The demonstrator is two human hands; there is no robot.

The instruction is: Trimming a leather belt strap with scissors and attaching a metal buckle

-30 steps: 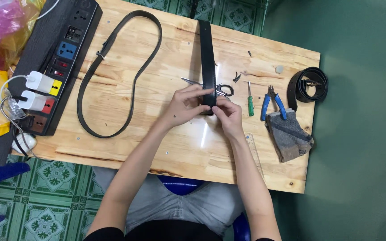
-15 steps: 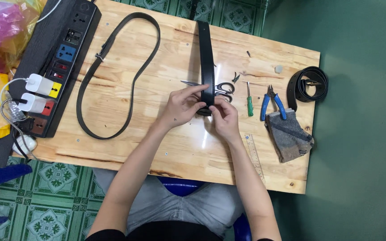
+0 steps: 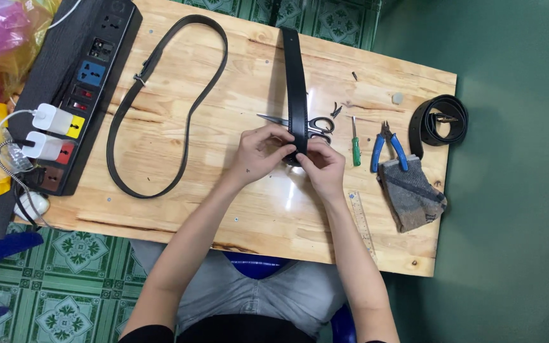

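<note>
Both hands meet at the near end of a straight black belt (image 3: 296, 89) that runs away across the wooden table (image 3: 236, 209) — the left hand (image 3: 263, 152) and right hand (image 3: 323, 166) each pinch that end between fingertips, though what sits under them is hidden, perhaps a buckle. Scissors (image 3: 309, 124) lie beneath the strap, just beside the hands. A green screwdriver (image 3: 354, 141) and blue pliers (image 3: 386, 146) rest to the right — a looped belt (image 3: 160, 108) to the left.

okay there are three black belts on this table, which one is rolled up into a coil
The coiled belt at the table's far right edge, beside the blue-handled pliers. The other two lie unrolled.
</note>
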